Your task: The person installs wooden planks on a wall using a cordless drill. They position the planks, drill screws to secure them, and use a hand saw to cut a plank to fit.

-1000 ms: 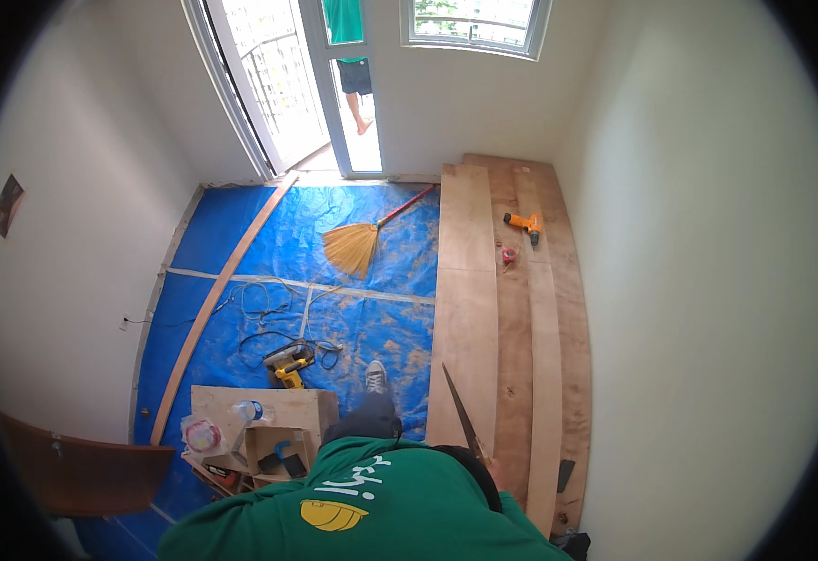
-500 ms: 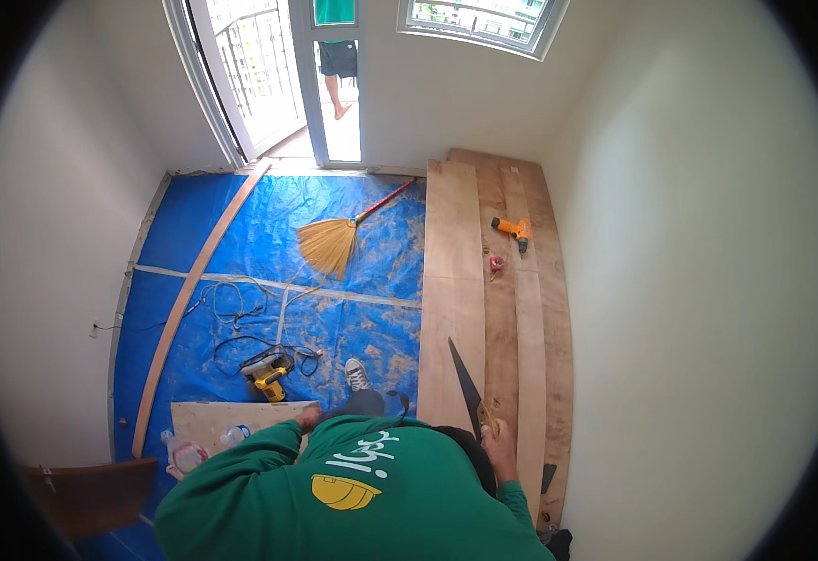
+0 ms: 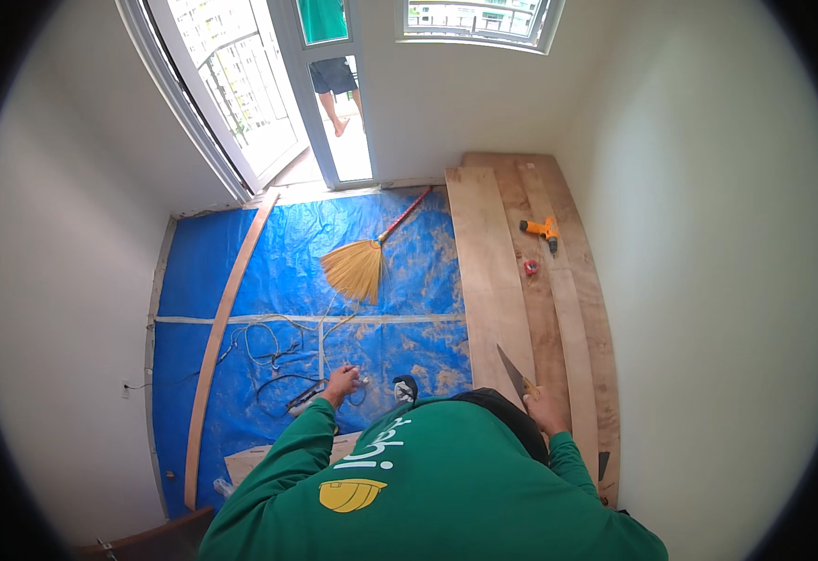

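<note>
My right hand (image 3: pixel 547 411) grips the wooden handle of a handsaw (image 3: pixel 513 370). The saw's dark, tapering blade points forward and a little left over the light wooden planks (image 3: pixel 485 280). My left hand (image 3: pixel 341 383) is stretched forward above the blue tarp, its fingers partly spread with nothing visible in them. Just beyond its fingertips lies a pale plug end (image 3: pixel 364 381) of a cord. A power saw (image 3: pixel 306 397) sits beside that hand, mostly hidden by my forearm. Below my left arm, a wooden board (image 3: pixel 243 463) shows only in part.
A straw broom (image 3: pixel 354 269) with a red handle lies on the blue tarp (image 3: pixel 409 351). A long wooden strip (image 3: pixel 212 351) runs along the left. An orange drill (image 3: pixel 542 230) and red tape measure (image 3: pixel 530 267) rest on the planks. Outside the open door (image 3: pixel 231 93) stands a person (image 3: pixel 334 79).
My left hand has lifted off the board's edge and moved forward and right. My body leans further forward, covering much of the board and power saw. The handsaw stays in my right hand.
</note>
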Tool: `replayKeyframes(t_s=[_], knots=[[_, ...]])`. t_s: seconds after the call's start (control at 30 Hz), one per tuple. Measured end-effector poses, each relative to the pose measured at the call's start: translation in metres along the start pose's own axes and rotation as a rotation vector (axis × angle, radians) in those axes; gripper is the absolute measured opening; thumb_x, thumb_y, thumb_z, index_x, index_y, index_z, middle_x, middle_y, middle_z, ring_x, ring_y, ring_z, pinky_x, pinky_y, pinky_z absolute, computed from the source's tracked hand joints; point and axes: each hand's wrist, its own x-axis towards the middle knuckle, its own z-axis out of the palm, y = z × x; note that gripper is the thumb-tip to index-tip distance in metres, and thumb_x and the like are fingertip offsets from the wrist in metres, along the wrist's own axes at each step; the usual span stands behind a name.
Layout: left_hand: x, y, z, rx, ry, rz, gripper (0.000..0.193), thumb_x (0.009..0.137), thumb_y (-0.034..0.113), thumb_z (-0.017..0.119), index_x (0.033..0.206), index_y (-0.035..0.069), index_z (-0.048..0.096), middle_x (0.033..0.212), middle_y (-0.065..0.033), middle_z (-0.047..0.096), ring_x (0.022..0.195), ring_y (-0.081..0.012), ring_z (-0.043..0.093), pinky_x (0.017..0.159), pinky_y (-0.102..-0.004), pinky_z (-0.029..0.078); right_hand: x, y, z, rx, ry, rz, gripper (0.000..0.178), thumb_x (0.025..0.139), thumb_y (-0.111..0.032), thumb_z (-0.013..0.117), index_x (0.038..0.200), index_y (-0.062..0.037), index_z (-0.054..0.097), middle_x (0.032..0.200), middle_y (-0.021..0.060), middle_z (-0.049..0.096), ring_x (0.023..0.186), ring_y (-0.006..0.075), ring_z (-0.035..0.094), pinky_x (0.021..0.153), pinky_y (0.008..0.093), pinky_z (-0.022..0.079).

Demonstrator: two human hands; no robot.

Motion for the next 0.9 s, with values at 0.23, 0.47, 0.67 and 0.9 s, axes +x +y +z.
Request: replayKeyframes(t_s=[0.23,0.47,0.67,0.9], knots=[[-0.022,-0.082,-0.008,-0.059,-0.024,-0.182,0.038,0.111,0.03,0.068,0.145,0.013,0.064,0.112,-0.0061,0.073,0.093,-0.0221,0.072,0.075,-0.039,0.06,0.013,-0.066,-0.046,0.431,-0.099,0.057,0.032,0.107,-0.024,0.067,0.128,0.0005,0.062,0.081,0.0089,0.065,0.054,0.0177,0.06,0.047,0.0373,0.051],[-0.078,-0.149,-0.022,0.385,-0.263,-0.199,0.028,0.111,0.03,0.065,0.131,0.01,0.067,0.107,-0.0076,0.074,0.089,-0.0234,0.072,0.072,-0.0406,0.058,0.055,-0.169,-0.103,0.432,0.176,-0.323,0.031,0.109,-0.025,0.068,0.128,0.0,0.065,0.071,0.0053,0.065,0.052,0.0162,0.062,0.048,0.0348,0.05],[-0.081,-0.12,-0.037,0.338,-0.232,-0.318,0.028,0.11,0.031,0.065,0.127,0.01,0.069,0.106,-0.0079,0.074,0.089,-0.0235,0.072,0.072,-0.0409,0.057,0.123,-0.242,-0.121,0.627,0.267,-0.26,0.041,0.109,-0.029,0.069,0.137,0.0007,0.063,0.088,0.0071,0.068,0.052,0.0145,0.059,0.047,0.0333,0.049],[0.001,0.015,-0.019,0.317,-0.17,-0.332,0.028,0.108,0.033,0.065,0.122,0.01,0.071,0.104,-0.0082,0.074,0.089,-0.0236,0.071,0.072,-0.0413,0.057,0.245,-0.285,-0.124,0.654,0.078,-0.127,0.043,0.11,-0.029,0.069,0.142,-0.002,0.062,0.086,0.0025,0.066,0.054,0.0086,0.057,0.046,0.0287,0.047]])
